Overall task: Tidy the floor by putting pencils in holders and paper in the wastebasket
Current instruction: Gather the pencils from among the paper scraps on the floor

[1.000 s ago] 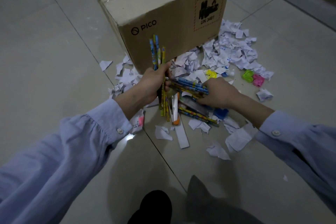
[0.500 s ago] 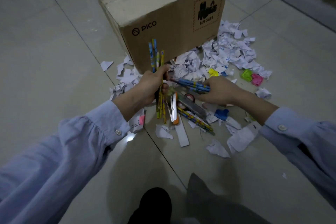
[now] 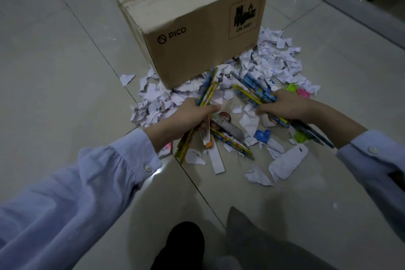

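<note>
Both hands have parted: left hand, at 9 o'clock, grips a tilted bundle of yellow-blue patterned pencils; right hand, at 3, clutches a second bundle. Loose pencils lie between on the tiled floor; torn white paper scraps lie beside the brown cardboard box at 12.

Pale blue shirt sleeves, loose, gathered into buttoned cuffs — a small white button on each — and below, a black shoe beside grey trouser cloth.
</note>
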Demonstrator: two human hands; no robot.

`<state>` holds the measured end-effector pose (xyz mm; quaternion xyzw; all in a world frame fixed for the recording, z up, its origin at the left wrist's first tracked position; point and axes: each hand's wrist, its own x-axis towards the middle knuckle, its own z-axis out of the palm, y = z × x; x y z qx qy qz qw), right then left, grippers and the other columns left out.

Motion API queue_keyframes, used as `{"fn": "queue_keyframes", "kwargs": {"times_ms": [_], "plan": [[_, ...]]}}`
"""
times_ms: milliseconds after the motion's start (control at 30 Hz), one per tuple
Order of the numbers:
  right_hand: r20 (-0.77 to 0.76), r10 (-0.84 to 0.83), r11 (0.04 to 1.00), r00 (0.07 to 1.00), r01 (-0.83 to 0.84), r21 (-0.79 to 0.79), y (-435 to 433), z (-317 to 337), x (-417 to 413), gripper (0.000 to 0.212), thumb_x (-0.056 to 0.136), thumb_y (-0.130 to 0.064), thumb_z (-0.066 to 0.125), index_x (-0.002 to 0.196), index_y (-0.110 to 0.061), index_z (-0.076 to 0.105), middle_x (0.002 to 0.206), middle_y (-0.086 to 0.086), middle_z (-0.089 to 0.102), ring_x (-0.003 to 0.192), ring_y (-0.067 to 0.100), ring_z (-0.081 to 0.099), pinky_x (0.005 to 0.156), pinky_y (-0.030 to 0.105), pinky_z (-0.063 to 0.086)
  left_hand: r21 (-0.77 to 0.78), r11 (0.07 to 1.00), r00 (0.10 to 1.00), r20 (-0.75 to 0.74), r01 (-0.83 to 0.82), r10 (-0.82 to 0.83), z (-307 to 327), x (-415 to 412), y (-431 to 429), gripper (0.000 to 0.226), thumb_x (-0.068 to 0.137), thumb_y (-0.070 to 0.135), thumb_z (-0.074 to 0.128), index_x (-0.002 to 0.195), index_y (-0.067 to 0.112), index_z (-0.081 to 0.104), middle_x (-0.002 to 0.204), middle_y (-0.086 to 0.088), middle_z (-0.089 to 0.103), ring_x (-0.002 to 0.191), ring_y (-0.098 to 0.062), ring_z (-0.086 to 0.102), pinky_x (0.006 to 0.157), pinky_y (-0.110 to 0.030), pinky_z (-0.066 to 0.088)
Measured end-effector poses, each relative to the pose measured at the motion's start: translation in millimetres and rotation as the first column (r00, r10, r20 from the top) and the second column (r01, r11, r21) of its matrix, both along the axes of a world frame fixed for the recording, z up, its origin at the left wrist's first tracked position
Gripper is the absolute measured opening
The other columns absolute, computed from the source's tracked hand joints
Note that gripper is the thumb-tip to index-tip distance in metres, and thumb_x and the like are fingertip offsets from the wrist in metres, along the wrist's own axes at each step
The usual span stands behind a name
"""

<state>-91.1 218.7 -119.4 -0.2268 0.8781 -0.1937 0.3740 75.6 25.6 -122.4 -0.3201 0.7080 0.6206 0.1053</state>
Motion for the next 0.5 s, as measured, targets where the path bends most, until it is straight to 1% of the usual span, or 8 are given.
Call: {"fn": "queue_keyframes", "kwargs": {"times_ms": [100,167,233,267,333,367,433,500], "plan": [[0.161,-0.148,0.989,0.976,0.15,-0.003,6.1,7.0,-3.5,0.042,0.08,-0.04,0.071,0.101,-0.007,0.053,0.069,0.007,0.057,0.056,0.018,0.055,0.051,0.034,0.045,-0.269,0.932,0.97,0.041,0.242,-0.24,-1.6,2.2,5.1,0.042,0.082,0.048,0.065,0.072,0.008,0.062,0.057,-0.003,0.062,0.049,-0.014,0.054,0.048,-0.021,0.041],[0.293,-0.196,0.975,0.936,0.217,-0.039,11.7,12.8,-8.8,0.04,0.084,-0.03,0.069,0.11,-0.001,0.06,0.058,0.006,0.057,0.047,0.018,0.054,0.047,0.031,0.047,-0.452,0.809,0.918,0.058,0.374,-0.392,-2.5,2.3,8.8,0.038,0.082,0.045,0.066,0.074,0.009,0.063,0.063,-0.006,0.063,0.057,-0.016,0.057,0.048,-0.016,0.038],[0.354,-0.196,0.971,0.914,0.233,-0.062,16.9,17.9,-13.0,0.03,0.088,-0.023,0.063,0.109,-0.001,0.064,0.05,0.004,0.054,0.041,0.017,0.05,0.043,0.028,0.045,-0.605,0.612,0.817,0.117,0.509,-0.565,-4.2,2.0,14.1,0.028,0.083,0.037,0.068,0.081,0.009,0.064,0.073,-0.01,0.065,0.066,-0.022,0.06,0.055,-0.023,0.041],[0.366,-0.2,0.967,0.909,0.242,-0.073,20.1,20.4,-14.1,0.027,0.09,-0.021,0.061,0.107,-0.001,0.064,0.05,0.004,0.054,0.042,0.018,0.05,0.043,0.029,0.045,-0.678,0.474,0.75,0.175,0.561,-0.637,-6.2,1.6,18.1,0.022,0.083,0.031,0.067,0.086,0.009,0.065,0.081,-0.011,0.066,0.072,-0.024,0.061,0.059,-0.028,0.043],[0.373,-0.202,0.963,0.905,0.253,-0.093,24.3,22.9,-15.4,0.022,0.092,-0.018,0.056,0.103,0.0,0.063,0.052,0.006,0.056,0.042,0.019,0.051,0.043,0.029,0.045,-0.781,0.188,0.645,0.327,0.596,-0.691,-11.1,3.2,26.7,0.016,0.084,0.019,0.06,0.097,0.012,0.063,0.098,-0.009,0.062,0.086,-0.028,0.061,0.062,-0.033,0.043],[0.37,-0.204,0.961,0.906,0.258,-0.102,26.4,24.0,-15.1,0.02,0.093,-0.016,0.054,0.1,0.001,0.062,0.054,0.007,0.058,0.042,0.02,0.051,0.042,0.029,0.045,-0.802,0.082,0.618,0.386,0.592,-0.684,-13.8,4.3,31.4,0.019,0.084,0.015,0.056,0.103,0.012,0.061,0.104,-0.008,0.059,0.09,-0.03,0.061,0.06,-0.035,0.043],[0.363,-0.217,0.955,0.906,0.274,-0.113,30.1,25.6,-13.8,0.015,0.093,-0.012,0.051,0.094,-0.001,0.06,0.057,0.007,0.06,0.041,0.02,0.051,0.04,0.028,0.045,-0.815,-0.047,0.591,0.458,0.578,-0.664,-17.4,5.5,39.9,0.021,0.089,0.01,0.049,0.107,0.011,0.059,0.11,-0.009,0.056,0.091,-0.033,0.061,0.052,-0.034,0.037],[0.371,-0.232,0.949,0.899,0.293,-0.118,34.2,26.5,-13.3,0.012,0.093,-0.01,0.051,0.091,-0.002,0.059,0.061,0.008,0.059,0.04,0.019,0.05,0.039,0.028,0.045,-0.818,-0.122,0.575,0.493,0.562,-0.653,-18.6,3.1,47.0,0.021,0.092,0.008,0.044,0.107,0.008,0.059,0.11,-0.012,0.055,0.087,-0.034,0.062,0.046,-0.032,0.028]]}}
